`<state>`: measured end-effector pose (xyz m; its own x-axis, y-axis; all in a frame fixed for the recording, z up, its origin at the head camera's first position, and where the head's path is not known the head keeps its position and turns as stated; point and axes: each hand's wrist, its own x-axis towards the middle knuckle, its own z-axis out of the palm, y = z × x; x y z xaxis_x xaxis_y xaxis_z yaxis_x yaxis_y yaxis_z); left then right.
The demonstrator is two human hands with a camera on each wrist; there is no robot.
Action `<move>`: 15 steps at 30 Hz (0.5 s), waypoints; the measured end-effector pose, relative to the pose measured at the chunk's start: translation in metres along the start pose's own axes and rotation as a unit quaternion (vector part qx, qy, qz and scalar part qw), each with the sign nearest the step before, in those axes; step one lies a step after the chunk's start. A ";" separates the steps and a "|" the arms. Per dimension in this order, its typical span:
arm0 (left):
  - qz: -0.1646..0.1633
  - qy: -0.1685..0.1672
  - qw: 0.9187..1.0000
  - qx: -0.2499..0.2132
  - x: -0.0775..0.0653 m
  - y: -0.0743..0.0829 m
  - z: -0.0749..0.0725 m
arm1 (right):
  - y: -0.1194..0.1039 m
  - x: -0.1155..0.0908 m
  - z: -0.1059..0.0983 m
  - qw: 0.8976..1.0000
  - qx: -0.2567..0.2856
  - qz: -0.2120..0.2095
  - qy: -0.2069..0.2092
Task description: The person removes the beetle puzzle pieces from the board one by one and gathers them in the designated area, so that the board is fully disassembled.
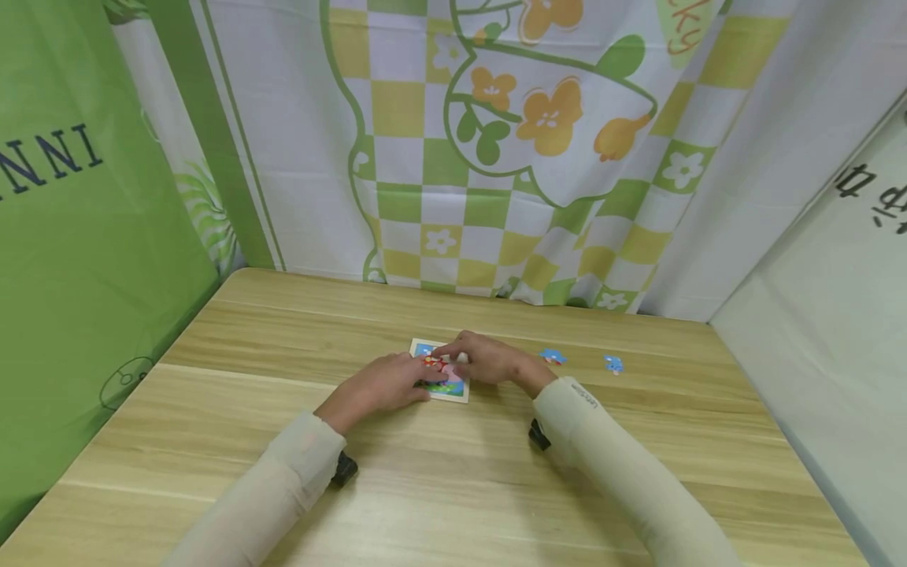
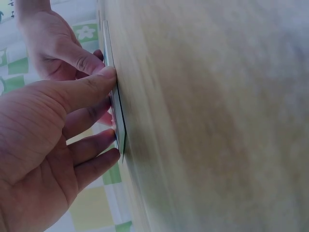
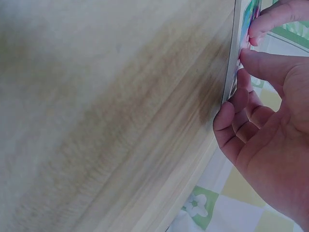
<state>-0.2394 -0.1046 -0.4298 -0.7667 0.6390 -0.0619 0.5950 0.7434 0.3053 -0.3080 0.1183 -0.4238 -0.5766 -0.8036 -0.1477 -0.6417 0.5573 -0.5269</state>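
A small jigsaw puzzle board (image 1: 457, 397) with a pale border lies flat on the table, its picture pink and red over blue and green. My left hand (image 1: 386, 383) rests on it from the left, fingers stretched over the picture. In the left wrist view its thumb touches the edge of the board (image 2: 121, 137). From the right, my right hand (image 1: 490, 359) touches the picture with its index finger and thumb. Its other fingers bend against the border of the board (image 3: 231, 58) in the right wrist view. Both hands cover much of the picture.
Two loose blue jigsaw pieces lie right of the board: a nearer piece (image 1: 553, 357) with some red and a farther piece (image 1: 613, 364). The wooden table (image 1: 439, 496) meets a patterned curtain (image 1: 489, 220) at the back. A green cloth (image 1: 92, 260) hangs on the left.
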 end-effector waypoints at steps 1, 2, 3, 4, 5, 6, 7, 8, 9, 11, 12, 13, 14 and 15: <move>0.002 0.000 1.000 0.003 0.000 0.000 0.000 | -0.001 0.000 0.000 1.000 -0.002 -0.002 -0.001; 0.004 0.001 1.000 0.005 0.000 0.000 0.001 | -0.001 0.001 0.000 1.000 -0.004 -0.006 -0.001; 0.008 0.001 1.000 0.007 0.000 0.000 0.001 | -0.002 0.001 0.000 1.000 -0.007 -0.011 -0.001; 0.011 0.002 1.000 0.008 0.000 0.000 0.001 | -0.002 0.001 0.000 1.000 -0.008 -0.014 -0.001; 0.015 0.003 1.000 0.009 0.000 0.000 0.000 | -0.002 0.002 0.000 1.000 -0.009 -0.016 -0.001; 0.019 0.004 1.000 0.010 -0.001 0.000 0.000 | -0.003 0.002 0.000 1.000 -0.009 -0.017 -0.002; 0.024 0.005 1.000 0.012 -0.001 0.000 0.000 | -0.003 0.002 -0.001 1.000 -0.009 -0.019 -0.001; 0.027 0.005 1.000 0.012 -0.001 0.000 0.000 | -0.003 0.002 -0.001 1.000 -0.009 -0.019 -0.002; 0.030 0.005 0.999 0.012 -0.001 -0.001 0.000 | -0.003 0.003 -0.001 1.000 -0.008 -0.018 -0.003; 0.035 0.006 0.999 0.011 -0.002 -0.002 0.000 | -0.003 0.004 -0.001 1.000 -0.009 -0.017 -0.003; 0.041 0.007 0.999 0.011 -0.002 -0.003 0.000 | -0.003 0.004 -0.002 1.000 -0.008 -0.019 -0.003; 0.046 0.007 0.999 0.011 -0.003 -0.003 0.000 | -0.003 0.005 -0.002 1.000 -0.007 -0.020 -0.003; 0.051 0.008 0.999 0.009 -0.003 -0.004 0.000 | -0.004 0.005 -0.002 1.000 -0.006 -0.019 -0.005; 0.057 0.010 0.998 0.007 -0.003 -0.005 0.000 | -0.004 0.006 -0.003 1.000 -0.003 -0.019 -0.005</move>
<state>-0.2397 -0.1105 -0.4308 -0.6988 0.7153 -0.0088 0.6813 0.6692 0.2968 -0.3103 0.1122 -0.4204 -0.5458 -0.8268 -0.1361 -0.6663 0.5268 -0.5278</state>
